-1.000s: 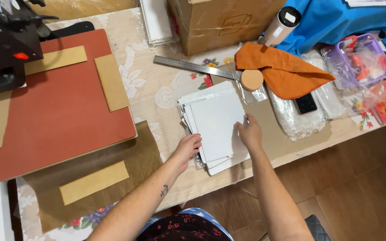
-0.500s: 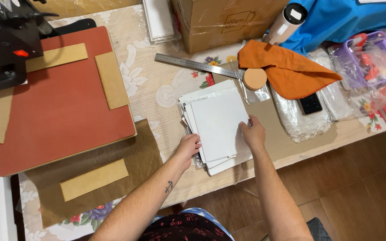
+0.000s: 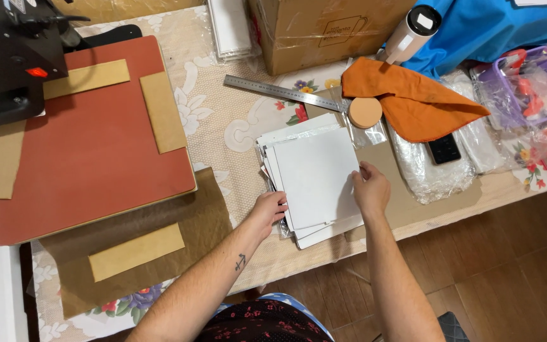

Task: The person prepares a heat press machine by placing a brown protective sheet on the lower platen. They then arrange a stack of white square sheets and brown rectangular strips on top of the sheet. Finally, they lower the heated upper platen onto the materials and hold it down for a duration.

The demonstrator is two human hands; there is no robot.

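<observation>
A loose stack of white square sheets [image 3: 311, 177] lies on the table near its front edge. My left hand [image 3: 268, 210] grips the stack's left side, fingers curled against the sheet edges. On the right side my right hand [image 3: 370, 189] pinches the edge of the top sheet. A red-brown rubber pad [image 3: 90, 164] of a heat press lies to the left, with tan paper strips [image 3: 163, 111] on it. Brown paper [image 3: 207, 215] with another tan strip [image 3: 135, 251] sits in front of the pad.
A black press head [image 3: 7, 57] is at the upper left. A steel ruler [image 3: 283, 92], a cardboard box [image 3: 324, 28], an orange cloth [image 3: 413, 101], a round cork disc [image 3: 365, 113], a black phone [image 3: 443, 149], a white tube [image 3: 409, 31] and a purple bin [image 3: 530, 85] lie behind and to the right.
Both hands stay on the white stack; the right hand has shifted slightly up its right edge. The stack looks a little more squared.
</observation>
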